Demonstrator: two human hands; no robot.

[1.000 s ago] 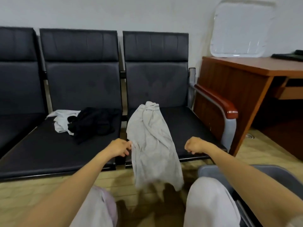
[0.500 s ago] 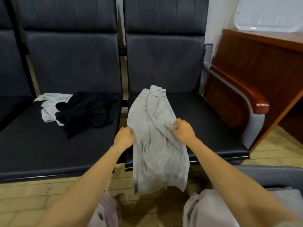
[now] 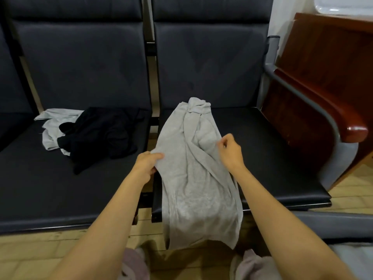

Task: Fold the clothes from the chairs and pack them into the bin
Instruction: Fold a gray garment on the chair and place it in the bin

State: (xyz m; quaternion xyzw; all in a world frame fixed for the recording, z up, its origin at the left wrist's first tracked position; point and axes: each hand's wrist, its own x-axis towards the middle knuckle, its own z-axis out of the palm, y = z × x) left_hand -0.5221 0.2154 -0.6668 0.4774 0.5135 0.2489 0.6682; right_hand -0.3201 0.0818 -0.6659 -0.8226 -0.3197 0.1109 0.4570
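While I am looking down through the head camera, a crumpled light-grey garment is lying lengthwise on the right chair seat, its lower end hanging over the front edge. My left hand is pinching its left edge; the fingers of my right hand are pinching a fold on its right side. I am counting three garments: this one, plus a black garment overlapping a pale garment on the neighbouring seat. Bare seat is showing rightward, up to the armrest.
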